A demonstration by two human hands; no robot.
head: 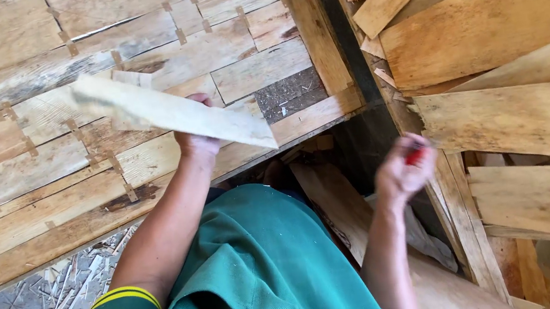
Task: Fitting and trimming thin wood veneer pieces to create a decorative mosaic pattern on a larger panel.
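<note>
here, a pale wooden board was held up by the left hand, which was closed around its underside near the middle; the board was tilted, with its blurred far end up to the left and its nearer end down to the right, and it was raised above a panel of joined wooden strips that lay flat below. the strips of that panel were seen to be fastened to one another by small staples or tabs across the seams, and a thicker timber frame was set along its right edge. the right hand was blurred, and a small red object was gripped in its closed fingers; what the object was could not be told. that hand was held just beside a stack of loose veneer sheets, which were piled unevenly on the right, overlapping one another. a green short-sleeved shirt with a yellow and dark band on the cuff was worn by the person. wood splinters and offcuts were scattered on the grey floor at the lower left, beneath the edge of the panel.
</note>
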